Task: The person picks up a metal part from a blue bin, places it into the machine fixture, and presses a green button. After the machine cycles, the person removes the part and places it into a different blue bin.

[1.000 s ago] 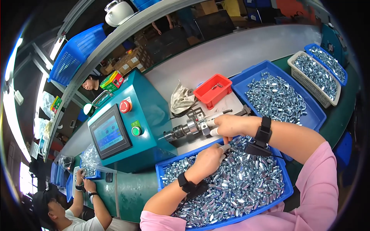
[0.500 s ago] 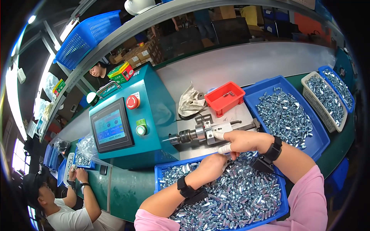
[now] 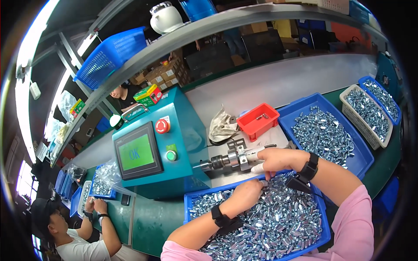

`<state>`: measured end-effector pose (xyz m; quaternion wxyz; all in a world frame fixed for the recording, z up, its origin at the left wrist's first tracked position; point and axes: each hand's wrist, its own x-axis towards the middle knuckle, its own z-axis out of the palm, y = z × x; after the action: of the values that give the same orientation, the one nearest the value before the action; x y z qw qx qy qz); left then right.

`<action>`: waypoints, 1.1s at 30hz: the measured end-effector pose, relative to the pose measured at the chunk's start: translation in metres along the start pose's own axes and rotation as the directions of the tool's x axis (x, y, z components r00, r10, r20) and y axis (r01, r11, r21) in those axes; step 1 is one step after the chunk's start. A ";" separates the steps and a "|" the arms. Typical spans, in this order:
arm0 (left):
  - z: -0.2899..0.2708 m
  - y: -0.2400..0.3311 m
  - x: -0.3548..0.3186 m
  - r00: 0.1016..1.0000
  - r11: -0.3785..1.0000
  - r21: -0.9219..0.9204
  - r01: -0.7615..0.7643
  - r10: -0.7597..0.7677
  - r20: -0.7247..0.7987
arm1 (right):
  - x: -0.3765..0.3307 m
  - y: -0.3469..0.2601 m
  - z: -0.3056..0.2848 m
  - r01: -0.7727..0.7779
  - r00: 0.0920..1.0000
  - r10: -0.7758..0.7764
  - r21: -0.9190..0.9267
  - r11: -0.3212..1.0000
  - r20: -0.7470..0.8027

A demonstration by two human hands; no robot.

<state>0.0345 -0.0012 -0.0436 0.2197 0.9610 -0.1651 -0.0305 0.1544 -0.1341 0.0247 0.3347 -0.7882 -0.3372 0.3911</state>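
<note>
My left hand [image 3: 247,194] is over the blue bin [image 3: 188,204] of small shiny metal sleeves [image 3: 278,217], its fingertips pinched together; what they hold, if anything, is hidden. My right hand [image 3: 281,160] reaches in from the right to the metal clamping fixture [image 3: 238,157] beside the machine's chuck [image 3: 217,162]. White covers wrap some of its fingers, which are stretched out and apart against the fixture's near end. Its thumb points down toward the left fingertips. The teal machine [image 3: 183,130] has a screen [image 3: 136,151] glowing green.
A red tray [image 3: 260,124] with a few metal pieces sits behind the fixture, beside a crumpled cloth [image 3: 223,125]. Rightward stand a second blue bin [image 3: 363,163] and a pale basket [image 3: 348,106] of metal parts. A co-worker [image 3: 82,235] works at the left; a shelf rail [image 3: 183,37] crosses overhead.
The machine's screen has turned from a blue display to green. The whole view has shifted slightly, while both hands stay at nearly the same places by the fixture and bin.
</note>
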 end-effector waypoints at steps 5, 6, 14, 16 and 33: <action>-0.011 0.001 -0.009 0.997 0.998 -0.033 -0.057 0.055 -0.060 | -0.001 -0.035 -0.015 -0.188 0.971 0.142 -0.242 0.952 -0.195; -0.013 0.001 -0.012 0.994 0.996 -0.051 -0.075 0.071 -0.086 | 0.000 -0.039 -0.013 -0.189 0.969 0.139 -0.250 0.950 -0.204; -0.025 0.001 -0.026 0.994 0.986 -0.163 -0.039 0.022 -0.108 | 0.026 -0.041 0.011 -0.249 0.876 -0.101 -0.623 0.742 -0.472; -0.031 0.005 -0.025 0.994 0.981 -0.189 -0.037 0.016 -0.111 | 0.020 -0.046 0.012 -0.288 0.841 -0.137 -0.648 0.706 -0.523; -0.082 -0.014 0.035 0.863 0.989 0.142 0.028 0.048 -0.504 | -0.062 0.085 -0.037 -0.621 0.629 0.002 -0.501 0.602 -0.778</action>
<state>0.0825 0.0327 0.0250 0.1852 0.9479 -0.1085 0.2356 0.1797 -0.2401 -0.0011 0.0079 -0.9871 -0.1488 -0.0588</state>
